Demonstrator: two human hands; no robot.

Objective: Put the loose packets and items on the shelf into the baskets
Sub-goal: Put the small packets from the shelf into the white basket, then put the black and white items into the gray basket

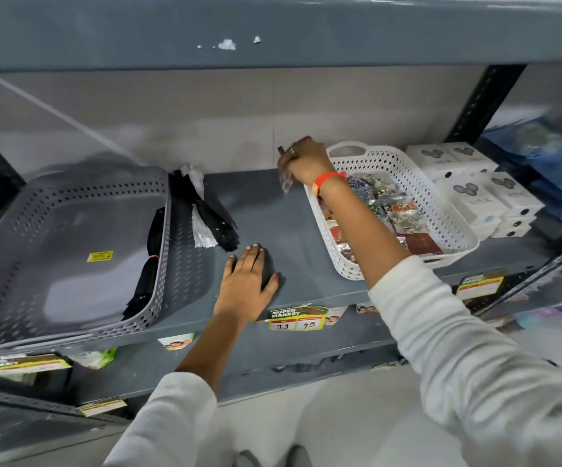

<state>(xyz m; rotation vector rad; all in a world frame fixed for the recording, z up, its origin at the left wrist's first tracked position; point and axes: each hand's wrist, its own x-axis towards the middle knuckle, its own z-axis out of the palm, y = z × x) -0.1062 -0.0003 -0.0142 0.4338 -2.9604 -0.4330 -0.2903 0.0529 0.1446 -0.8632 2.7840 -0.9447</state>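
A: On the grey shelf, mid-level of the rack — what's where?

B: Two baskets. Grey basket on the left, big, tilted w/ its near edge hanging past the shelf front. White basket on the right, already packed w/ small shiny packets.

A: Hands?

B: Left hand flat on the bare shelf, palm down, fingers spread, holding nothing. Right hand is up near the back wall, just beside the white basket's far-left corner, fingers pinched on a small clear packet that hangs below the hand. Orange band on that wrist, white sleeves on both arms.

A: Anything loose left?

B: Yes. A bundle of black and white zips lies on the shelf just beside the grey basket's right wall. Another black bundle sits inside the grey basket against that same wall, approx along its length.

A: Right of the white basket?

B: White boxes stacked, touching or nearly touching the basket — can't tell which. Blue packs beyond, blurred.

A: Shelf front?

B: Yellow-green price tag on the edge, below the left hand; second tag further right.
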